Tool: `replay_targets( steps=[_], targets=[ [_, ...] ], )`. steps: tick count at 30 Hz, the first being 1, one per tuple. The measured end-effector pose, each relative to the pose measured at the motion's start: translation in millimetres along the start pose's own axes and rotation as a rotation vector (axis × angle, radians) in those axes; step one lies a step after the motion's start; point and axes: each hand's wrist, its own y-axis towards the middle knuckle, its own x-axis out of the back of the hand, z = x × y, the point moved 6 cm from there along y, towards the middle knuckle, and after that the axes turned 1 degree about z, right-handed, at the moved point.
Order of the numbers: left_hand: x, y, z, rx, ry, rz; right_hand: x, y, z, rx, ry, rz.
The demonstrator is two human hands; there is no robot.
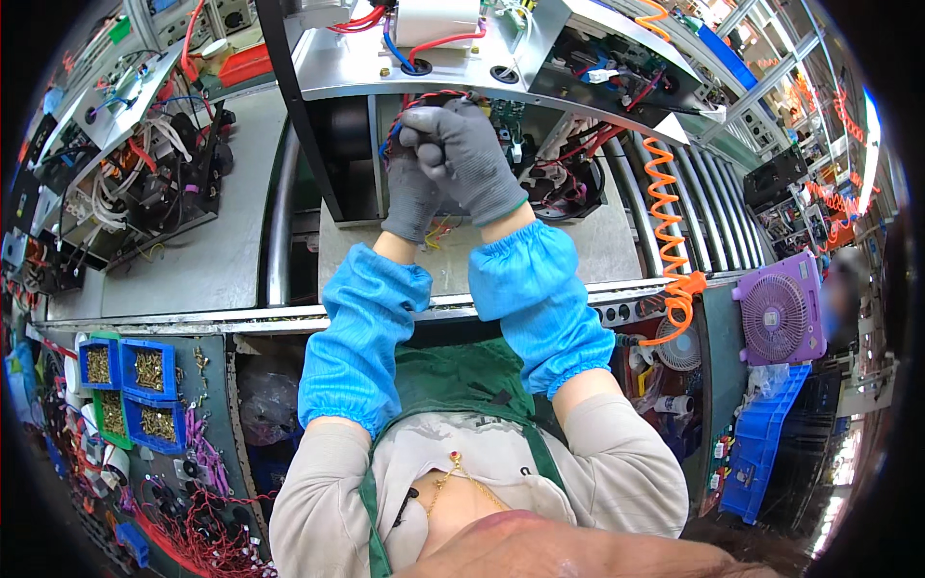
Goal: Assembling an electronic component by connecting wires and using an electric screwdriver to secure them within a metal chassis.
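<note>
Both my hands wear grey gloves and meet in front of an open metal equipment chassis. My left hand is closed, its fingers partly covered by the other hand. Thin twisted red and blue wires run beside its fingertips and loop up over the hands. My right hand is curled in a pinch against the left; what lies between its fingers is hidden. Behind the hands sit a black cylinder and a green circuit board. Thin yellow wires hang below my wrists.
A second wired unit stands left on the bench. Blue bins of small brass-coloured fasteners lie lower left near red wire bundles. An orange coiled hose hangs right, before rollers and a purple fan.
</note>
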Motion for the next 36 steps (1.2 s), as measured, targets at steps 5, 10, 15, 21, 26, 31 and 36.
replay_targets(
  steps=[5,10,15,21,26,31,36],
  targets=[
    [-28.0,-7.5,43.6,0.511,-1.087,-0.11,-27.3,-16.9,-11.1,-0.094,0.071,0.158],
    [9.5,19.7,2.4,0.703,-1.112,-0.025,37.3,-62.7,-21.4,-0.009,-0.719,0.094],
    [26.3,31.1,-22.4,0.653,-1.042,-0.016,113.8,-42.1,-20.2,0.262,-1.39,-0.414],
    [25.1,31.2,-21.0,0.693,-1.127,0.021,123.1,-17.0,-29.1,-0.011,-1.619,-0.321],
    [29.0,32.1,-24.2,0.705,-1.175,0.019,117.2,-23.3,-22.7,-0.023,-1.851,-0.252],
    [25.2,34.9,-25.1,0.6,-1.041,-0.045,126.9,-23.1,-34.9,-0.051,-1.984,-0.133],
    [10.9,20.6,-20.8,0.145,-0.106,-0.191,126.6,-32.7,-34.7,0.076,-1.915,-0.152]
  ],
)
